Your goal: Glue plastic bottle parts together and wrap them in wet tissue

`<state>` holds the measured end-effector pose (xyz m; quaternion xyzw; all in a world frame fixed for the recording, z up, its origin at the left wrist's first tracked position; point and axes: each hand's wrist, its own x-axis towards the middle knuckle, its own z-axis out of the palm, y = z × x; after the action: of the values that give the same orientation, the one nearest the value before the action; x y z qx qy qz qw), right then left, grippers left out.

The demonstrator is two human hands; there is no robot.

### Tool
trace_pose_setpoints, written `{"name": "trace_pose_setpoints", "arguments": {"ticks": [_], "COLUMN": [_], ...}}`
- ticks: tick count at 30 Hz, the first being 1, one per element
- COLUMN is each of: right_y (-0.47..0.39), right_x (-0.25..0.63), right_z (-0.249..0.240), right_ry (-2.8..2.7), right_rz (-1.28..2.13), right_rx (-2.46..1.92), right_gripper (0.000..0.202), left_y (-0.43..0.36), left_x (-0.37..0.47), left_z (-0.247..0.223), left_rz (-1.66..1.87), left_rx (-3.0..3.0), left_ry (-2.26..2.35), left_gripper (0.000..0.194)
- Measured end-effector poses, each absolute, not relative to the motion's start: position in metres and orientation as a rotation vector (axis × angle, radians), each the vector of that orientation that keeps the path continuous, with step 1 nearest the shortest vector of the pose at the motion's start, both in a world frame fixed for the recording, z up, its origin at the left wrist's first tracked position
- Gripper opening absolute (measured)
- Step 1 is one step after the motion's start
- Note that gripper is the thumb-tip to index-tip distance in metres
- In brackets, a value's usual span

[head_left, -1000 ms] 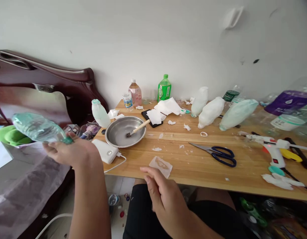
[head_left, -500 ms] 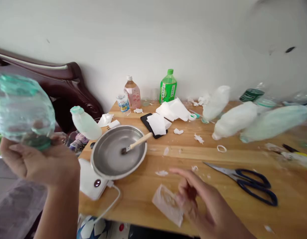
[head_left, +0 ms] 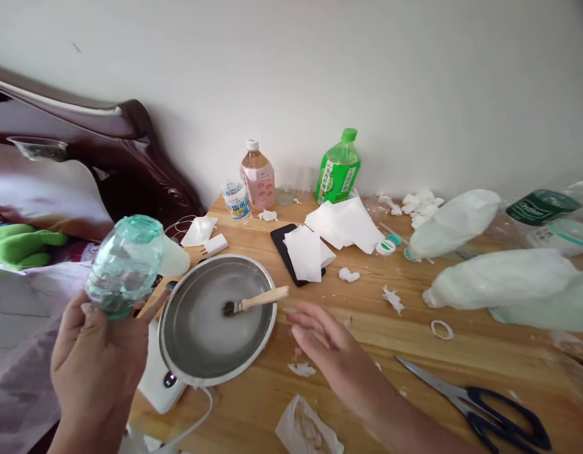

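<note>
My left hand grips a clear green-tinted plastic bottle from below, left of the metal bowl. Cloudy liquid fills part of the bowl, and a paintbrush with a pale wooden handle lies across it, bristles inside, handle over the right rim. Just beyond that handle's end is my right hand, its fingers stretched out and holding nothing. A piece of damp-looking white paper lies on the table below it. Behind the held bottle, a whitish bottle is partly hidden.
White paper sheets lie partly on a black flat object. Scissors rest at the right front. Several white-covered bottles lie at right. A pink-labelled bottle and a green bottle stand by the wall.
My left hand has brought the green-tinted bottle down and rightward, nearer the bowl. My right hand has moved away from the damp paper toward the brush handle, its fingers now stretched out. The view has shifted.
</note>
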<state>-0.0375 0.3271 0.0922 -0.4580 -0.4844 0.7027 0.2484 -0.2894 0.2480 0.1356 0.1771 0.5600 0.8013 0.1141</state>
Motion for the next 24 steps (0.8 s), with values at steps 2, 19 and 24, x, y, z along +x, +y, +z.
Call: {"name": "trace_pose_setpoints", "arguments": {"ticks": [2, 19, 24], "right_y": [0.346, 0.341, 0.337], "right_x": [-0.054, 0.001, 0.009], "right_z": [0.095, 0.127, 0.134], "right_ry": [-1.510, -2.124, -2.249], "right_rz": [1.827, 0.645, 0.111], "right_rx": [-1.205, -1.146, -0.923], "right_gripper": [0.048, 0.027, 0.026], "left_y": [0.248, 0.257, 0.292], "left_x": [-0.292, -0.274, -0.270], "left_z": [0.129, 0.136, 0.161], "left_rz": [2.349, 1.971, 2.184], "left_rx": [0.528, 0.601, 0.568], "left_ry": [1.659, 1.302, 1.112], "left_gripper": [0.010, 0.020, 0.008]}}
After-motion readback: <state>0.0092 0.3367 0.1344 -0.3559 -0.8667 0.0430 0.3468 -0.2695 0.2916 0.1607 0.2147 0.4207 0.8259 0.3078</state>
